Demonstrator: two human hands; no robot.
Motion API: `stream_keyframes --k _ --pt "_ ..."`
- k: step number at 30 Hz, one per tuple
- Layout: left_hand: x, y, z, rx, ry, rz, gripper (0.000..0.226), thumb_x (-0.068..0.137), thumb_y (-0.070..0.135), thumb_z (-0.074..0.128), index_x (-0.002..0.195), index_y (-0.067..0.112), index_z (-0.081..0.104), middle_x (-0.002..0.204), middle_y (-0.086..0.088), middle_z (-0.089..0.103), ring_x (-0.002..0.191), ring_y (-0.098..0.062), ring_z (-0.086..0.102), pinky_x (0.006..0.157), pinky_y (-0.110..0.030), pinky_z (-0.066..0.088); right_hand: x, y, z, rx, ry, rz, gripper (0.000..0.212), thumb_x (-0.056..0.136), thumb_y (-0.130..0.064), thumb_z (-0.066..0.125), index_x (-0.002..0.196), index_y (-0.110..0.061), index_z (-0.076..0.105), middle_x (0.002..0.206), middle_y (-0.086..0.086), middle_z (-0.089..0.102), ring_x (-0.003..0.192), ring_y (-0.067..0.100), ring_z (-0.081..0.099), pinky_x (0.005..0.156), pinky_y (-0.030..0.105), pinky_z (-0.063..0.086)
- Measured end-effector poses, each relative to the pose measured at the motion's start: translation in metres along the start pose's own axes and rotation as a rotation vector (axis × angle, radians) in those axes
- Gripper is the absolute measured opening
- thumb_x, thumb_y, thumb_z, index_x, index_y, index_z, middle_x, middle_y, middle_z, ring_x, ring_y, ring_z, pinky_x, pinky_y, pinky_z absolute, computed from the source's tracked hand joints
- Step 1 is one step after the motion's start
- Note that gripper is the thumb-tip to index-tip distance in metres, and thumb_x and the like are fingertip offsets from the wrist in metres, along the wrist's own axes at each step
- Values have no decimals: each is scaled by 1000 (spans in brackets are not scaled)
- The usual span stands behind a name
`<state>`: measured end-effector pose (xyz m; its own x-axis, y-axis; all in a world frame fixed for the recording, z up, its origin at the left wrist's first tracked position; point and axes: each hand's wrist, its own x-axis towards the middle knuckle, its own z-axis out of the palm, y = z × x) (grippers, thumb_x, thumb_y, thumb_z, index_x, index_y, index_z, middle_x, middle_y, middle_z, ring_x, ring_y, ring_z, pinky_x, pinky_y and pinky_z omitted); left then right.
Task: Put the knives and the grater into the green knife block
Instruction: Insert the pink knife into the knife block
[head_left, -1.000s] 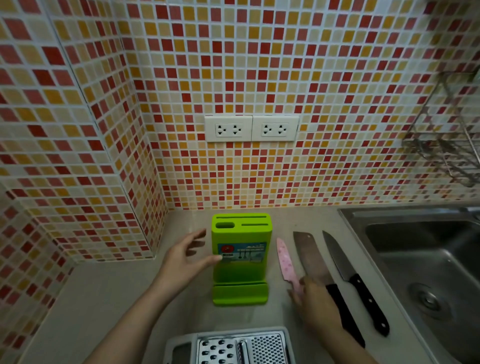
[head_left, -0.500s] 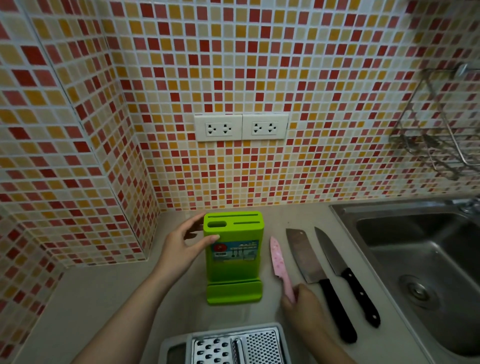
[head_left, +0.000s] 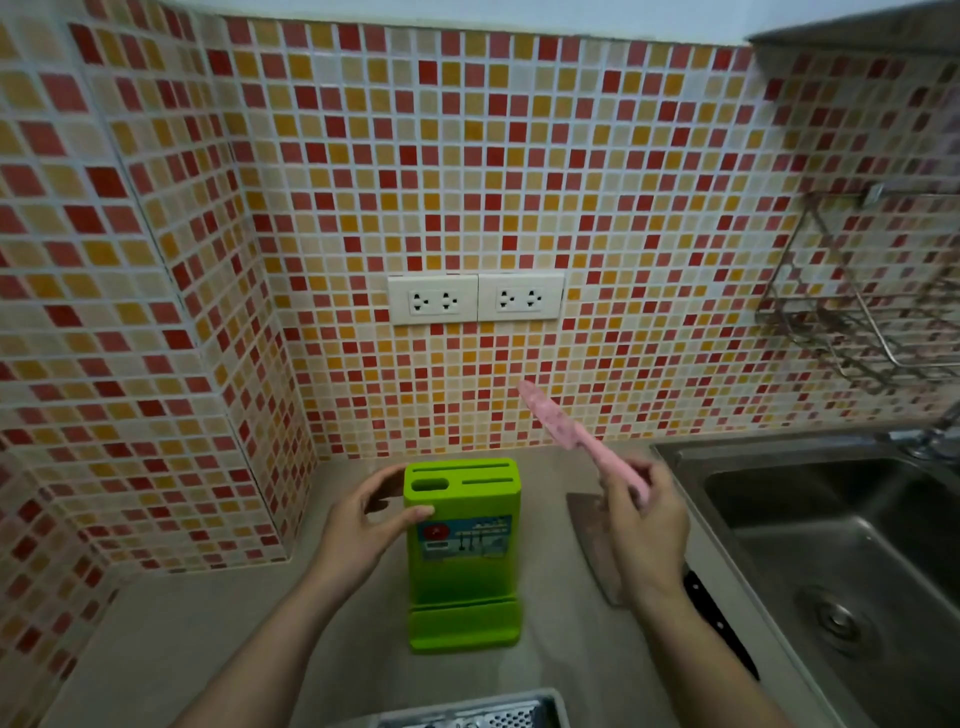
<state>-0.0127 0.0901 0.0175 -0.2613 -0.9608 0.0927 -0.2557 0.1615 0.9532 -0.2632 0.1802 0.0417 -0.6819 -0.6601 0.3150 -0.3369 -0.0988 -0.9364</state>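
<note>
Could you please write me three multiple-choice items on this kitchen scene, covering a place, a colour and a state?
1. Where does the green knife block stand?
A in the sink
B on the counter
C on the wire rack

2. What colour is the knife in the right hand?
A pink
B black
C green

3. What is the left hand doing?
A lying flat on the counter
B holding the grater
C gripping the block's side

Answers: 1 B, its base sits on the counter; 2 A, the pink knife is raised; 3 C, thumb and fingers clasp the block.
</note>
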Motion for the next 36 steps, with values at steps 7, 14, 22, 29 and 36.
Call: stream_keyframes --k 7,14,22,29,36 --pt "0 2 0 38 -3 22 50 72 27 77 119 26 61 116 14 65 99 13 57 75 -6 48 43 -98 -7 370 -180 -165 5 83 -16 65 82 -21 64 76 -2 68 63 9 65 57 17 56" --pt "1 2 1 8 -4 42 51 69 32 77 117 25 62 116 12 67 104 6 59 81 -8 47 55 -132 15 354 -434 -243 8 86 -13 61 91 -7 63 68 3 65 56 9 61 50 19 53" --pt "3 -1 1 -15 -14 55 54 63 40 77 114 28 64 114 13 69 104 4 61 91 -24 48 53 -136 39 202 -605 -266 5 86 -15 63 90 -13 63 75 5 66 55 6 60 49 20 52" --pt "3 0 0 -3 -5 71 49 59 41 77 106 36 65 102 25 69 98 11 59 75 1 43 42 -130 71 -43 -747 -348 14 83 -24 67 91 -13 64 80 7 69 63 16 64 56 30 56" --pt "3 0 0 21 3 95 43 59 43 77 100 45 62 100 38 65 98 12 59 76 1 43 20 -97 103 -232 -882 -406 11 84 -26 67 91 -20 63 85 2 66 75 19 63 68 36 55"
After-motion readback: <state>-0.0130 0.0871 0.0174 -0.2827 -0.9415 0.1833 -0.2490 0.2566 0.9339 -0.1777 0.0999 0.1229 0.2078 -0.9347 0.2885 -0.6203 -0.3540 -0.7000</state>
